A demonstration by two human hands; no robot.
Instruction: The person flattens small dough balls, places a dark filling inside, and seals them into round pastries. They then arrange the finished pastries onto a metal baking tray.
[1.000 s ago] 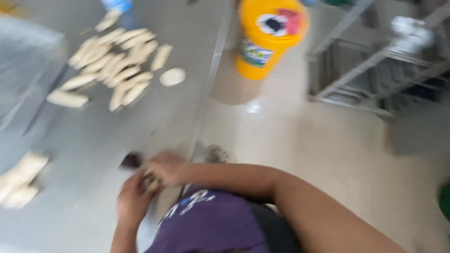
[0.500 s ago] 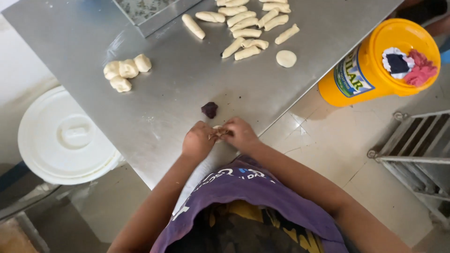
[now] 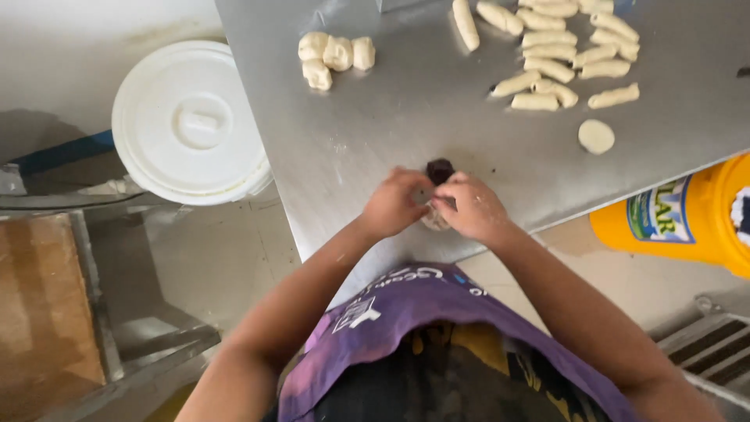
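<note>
My left hand (image 3: pixel 393 205) and my right hand (image 3: pixel 472 208) meet over the near edge of a steel table (image 3: pixel 375 133). Both pinch a small pale piece of dough (image 3: pixel 434 219) between them; most of it is hidden by the fingers. A dark purple lump of filling (image 3: pixel 440 169) lies on the table just beyond my fingertips. Farther out lie several finished dough rolls (image 3: pixel 558 55), a flat round dough disc (image 3: pixel 596 136) and a small cluster of dough balls (image 3: pixel 336 56).
A white lidded bucket (image 3: pixel 191 125) stands on the floor left of the table. A yellow tub (image 3: pixel 687 223) sits at the right below the table edge. A metal rack (image 3: pixel 703 352) shows at bottom right, a brown shelf (image 3: pixel 43 305) at left.
The view has swung round and steadied, so the table now fills the upper frame. My hands stay together on the dough by the dark lump.
</note>
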